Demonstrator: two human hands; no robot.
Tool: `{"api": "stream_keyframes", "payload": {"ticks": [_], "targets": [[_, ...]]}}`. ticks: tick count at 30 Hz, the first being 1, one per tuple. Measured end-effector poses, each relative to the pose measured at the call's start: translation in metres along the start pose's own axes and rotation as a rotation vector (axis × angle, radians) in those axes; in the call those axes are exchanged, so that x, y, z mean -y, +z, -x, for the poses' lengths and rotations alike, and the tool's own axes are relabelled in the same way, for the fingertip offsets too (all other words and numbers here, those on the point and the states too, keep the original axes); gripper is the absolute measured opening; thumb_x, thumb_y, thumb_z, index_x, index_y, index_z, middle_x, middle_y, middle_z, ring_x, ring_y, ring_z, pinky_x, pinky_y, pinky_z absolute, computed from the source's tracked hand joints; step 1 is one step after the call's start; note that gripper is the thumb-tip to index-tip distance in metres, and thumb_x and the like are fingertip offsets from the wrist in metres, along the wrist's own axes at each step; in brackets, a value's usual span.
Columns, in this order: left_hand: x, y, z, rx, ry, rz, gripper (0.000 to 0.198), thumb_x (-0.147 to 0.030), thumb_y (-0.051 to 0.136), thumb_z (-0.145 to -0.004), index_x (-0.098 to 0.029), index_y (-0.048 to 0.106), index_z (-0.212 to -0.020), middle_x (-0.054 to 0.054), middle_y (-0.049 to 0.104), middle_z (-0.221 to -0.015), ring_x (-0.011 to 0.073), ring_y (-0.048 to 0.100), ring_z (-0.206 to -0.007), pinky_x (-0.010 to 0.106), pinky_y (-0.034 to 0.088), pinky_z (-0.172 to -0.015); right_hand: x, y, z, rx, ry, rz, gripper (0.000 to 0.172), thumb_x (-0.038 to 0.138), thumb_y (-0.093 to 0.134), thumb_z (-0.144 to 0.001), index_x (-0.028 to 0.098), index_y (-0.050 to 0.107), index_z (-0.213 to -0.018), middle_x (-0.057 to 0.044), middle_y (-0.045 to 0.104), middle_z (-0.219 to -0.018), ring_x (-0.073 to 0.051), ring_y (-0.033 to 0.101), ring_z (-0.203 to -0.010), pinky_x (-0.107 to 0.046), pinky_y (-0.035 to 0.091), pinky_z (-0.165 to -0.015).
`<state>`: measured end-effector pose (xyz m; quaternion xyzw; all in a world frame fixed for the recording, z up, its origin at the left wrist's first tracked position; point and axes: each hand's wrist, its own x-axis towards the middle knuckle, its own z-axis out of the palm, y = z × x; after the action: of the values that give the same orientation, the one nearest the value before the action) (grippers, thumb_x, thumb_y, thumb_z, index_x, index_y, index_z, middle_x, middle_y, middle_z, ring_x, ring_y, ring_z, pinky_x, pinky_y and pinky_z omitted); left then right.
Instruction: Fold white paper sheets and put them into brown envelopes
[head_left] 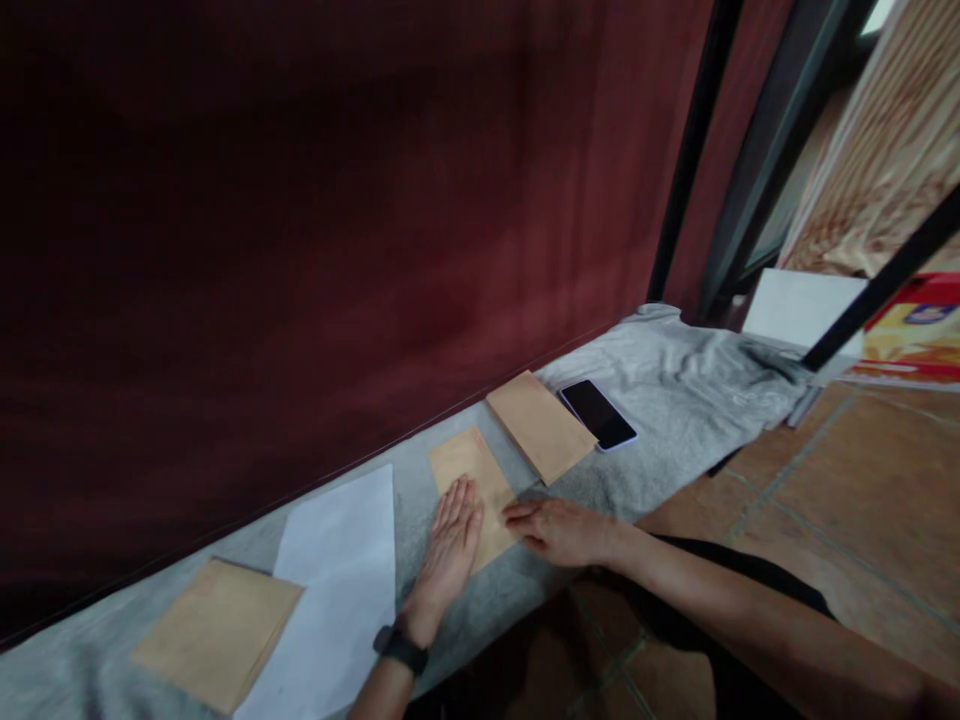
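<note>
A flat rectangular piece of brown paper [486, 487] lies on the grey cloth in front of me. Across its left part my left hand [452, 530] rests palm down, fingers stretched out flat, with a dark band on the wrist. At the paper's right edge is my right hand [559, 530], its fingers bent and pressed together on that edge. Just beyond the right hand sits a stack of brown paper [541, 425], touching a phone [598, 413] with a dark screen. Left of my left hand, another brown paper stack [217, 630] partly overlaps a white sheet [341, 570].
The long narrow surface is draped with a grey cloth [675, 370]. A dark red panel [375, 250] rises along its back. Black metal bars [694, 150] slope at the right. Tiled floor [862, 480] shows below, near a red and yellow package [919, 330].
</note>
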<state>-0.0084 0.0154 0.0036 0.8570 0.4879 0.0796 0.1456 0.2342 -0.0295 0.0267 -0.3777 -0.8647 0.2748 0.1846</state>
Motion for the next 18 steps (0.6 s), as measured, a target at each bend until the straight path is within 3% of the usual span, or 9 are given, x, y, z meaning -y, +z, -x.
{"api": "stream_keyframes", "payload": {"ticks": [3, 9, 14, 18], "targets": [[0.015, 0.005, -0.027, -0.019, -0.041, -0.137, 0.065, -0.045, 0.016, -0.103, -0.008, 0.024, -0.156, 0.013, 0.022, -0.164, 0.0219, 0.014, -0.153, 0.045, 0.017, -0.126, 0.001, 0.000, -0.001, 0.003, -0.001, 0.017, 0.033, 0.010, 0.053, -0.088, 0.017, 0.069, -0.117, -0.010, 0.064, -0.134, -0.020, 0.063, -0.119, -0.032, 0.047, -0.104], [0.030, 0.004, -0.070, -0.049, -0.161, -0.250, 0.070, -0.047, 0.011, -0.102, -0.005, 0.026, -0.155, 0.017, 0.023, -0.163, 0.0248, 0.017, -0.152, 0.044, 0.019, -0.124, 0.006, -0.003, -0.002, 0.036, 0.032, 0.076, 0.029, 0.011, 0.052, -0.089, 0.014, 0.068, -0.113, -0.011, 0.063, -0.135, -0.022, 0.066, -0.114, -0.032, 0.049, -0.101], [0.027, 0.005, -0.082, -0.109, -0.086, -0.260, 0.062, -0.047, 0.012, -0.102, -0.021, 0.026, -0.157, 0.008, 0.028, -0.164, 0.0268, 0.015, -0.153, 0.054, 0.018, -0.123, 0.008, -0.003, -0.003, 0.031, 0.025, 0.090, 0.028, 0.012, 0.054, -0.088, 0.014, 0.067, -0.112, -0.012, 0.065, -0.133, -0.022, 0.066, -0.114, -0.033, 0.049, -0.102], [0.018, 0.006, -0.088, -0.088, -0.013, -0.226, 0.060, -0.043, 0.012, -0.102, -0.023, 0.025, -0.158, 0.005, 0.031, -0.163, 0.0242, 0.016, -0.153, 0.053, 0.020, -0.123, 0.006, -0.002, -0.002, 0.019, 0.020, 0.091, 0.029, 0.012, 0.055, -0.087, 0.017, 0.068, -0.113, -0.011, 0.065, -0.131, -0.022, 0.066, -0.114, -0.032, 0.049, -0.101]]}}
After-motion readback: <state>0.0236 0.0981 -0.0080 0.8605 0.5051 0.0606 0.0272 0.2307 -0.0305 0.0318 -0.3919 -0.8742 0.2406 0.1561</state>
